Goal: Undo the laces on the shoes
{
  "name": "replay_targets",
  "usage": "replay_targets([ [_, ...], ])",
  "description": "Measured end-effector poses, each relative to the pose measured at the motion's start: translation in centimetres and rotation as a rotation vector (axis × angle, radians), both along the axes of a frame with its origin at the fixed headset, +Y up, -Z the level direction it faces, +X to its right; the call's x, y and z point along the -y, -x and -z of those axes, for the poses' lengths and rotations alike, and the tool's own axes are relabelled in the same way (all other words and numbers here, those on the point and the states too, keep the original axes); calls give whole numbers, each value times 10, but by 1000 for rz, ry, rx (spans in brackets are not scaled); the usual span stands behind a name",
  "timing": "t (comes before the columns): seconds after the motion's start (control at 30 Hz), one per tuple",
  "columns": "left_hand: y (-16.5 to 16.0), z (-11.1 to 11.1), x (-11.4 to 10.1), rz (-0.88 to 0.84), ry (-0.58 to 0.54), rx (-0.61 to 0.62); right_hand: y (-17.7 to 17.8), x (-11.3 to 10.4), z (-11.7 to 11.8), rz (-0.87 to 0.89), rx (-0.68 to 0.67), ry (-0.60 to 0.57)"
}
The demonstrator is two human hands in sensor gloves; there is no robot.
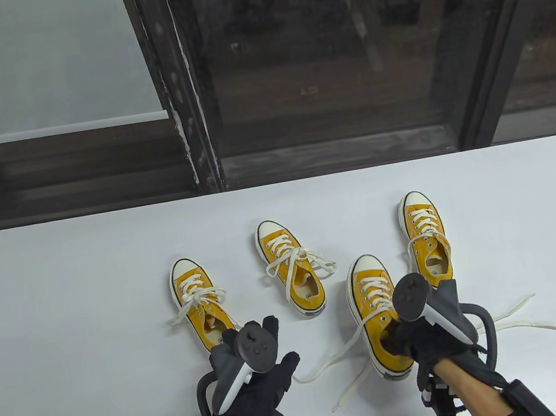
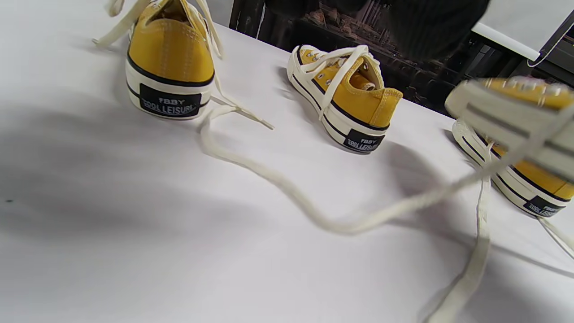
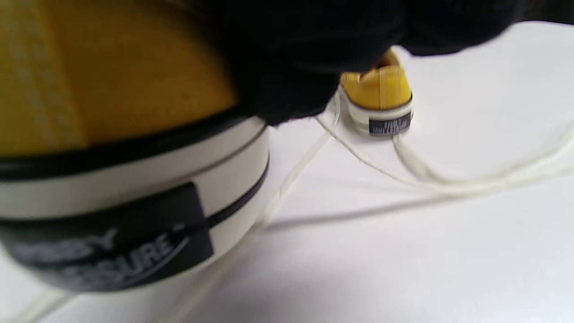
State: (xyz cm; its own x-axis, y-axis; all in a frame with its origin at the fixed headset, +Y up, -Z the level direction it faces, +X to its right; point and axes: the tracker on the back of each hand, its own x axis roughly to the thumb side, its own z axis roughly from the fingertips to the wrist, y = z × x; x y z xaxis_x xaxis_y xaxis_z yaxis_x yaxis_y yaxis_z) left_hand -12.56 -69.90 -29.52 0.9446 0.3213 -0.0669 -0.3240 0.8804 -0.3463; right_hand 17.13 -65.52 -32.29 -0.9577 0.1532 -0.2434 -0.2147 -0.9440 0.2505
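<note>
Four yellow sneakers stand on the white table (image 1: 60, 308). The left sneaker (image 1: 200, 300) and the middle sneaker (image 1: 292, 275) have their laces in bows. My right hand (image 1: 401, 341) grips the heel of the near right sneaker (image 1: 374, 303); its loose lace (image 1: 335, 358) trails left across the table. In the right wrist view my gloved fingers (image 3: 314, 54) wrap that heel (image 3: 112, 134). My left hand (image 1: 279, 343) hovers open just behind the left sneaker's heel (image 2: 170, 58) and holds nothing. The held sneaker shows blurred in the left wrist view (image 2: 515, 107).
The far right sneaker (image 1: 425, 236) stands beyond my right hand, with loose laces (image 1: 531, 322) lying out to the right. A dark window frame (image 1: 190, 127) rises behind the table's far edge. Bare table lies to the left and far right.
</note>
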Motion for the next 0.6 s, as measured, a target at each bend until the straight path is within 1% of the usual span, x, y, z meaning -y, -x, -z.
replay_targets([
  [0.07,-1,0,1,2,1,5,-1,-8,19,-19,33,-32],
  [0.17,-2,0,0,4,-1,9,-2,-7,46,-48,80,-49],
  [0.27,-1,0,1,5,-3,7,0,4,76,-119,111,-68],
  [0.37,-1,1,2,7,6,4,3,20,100,-142,136,-47],
  [0.43,-1,1,2,7,6,4,5,31,115,-159,147,-16],
  [0.6,-2,1,3,18,10,6,8,51,141,-224,154,5],
])
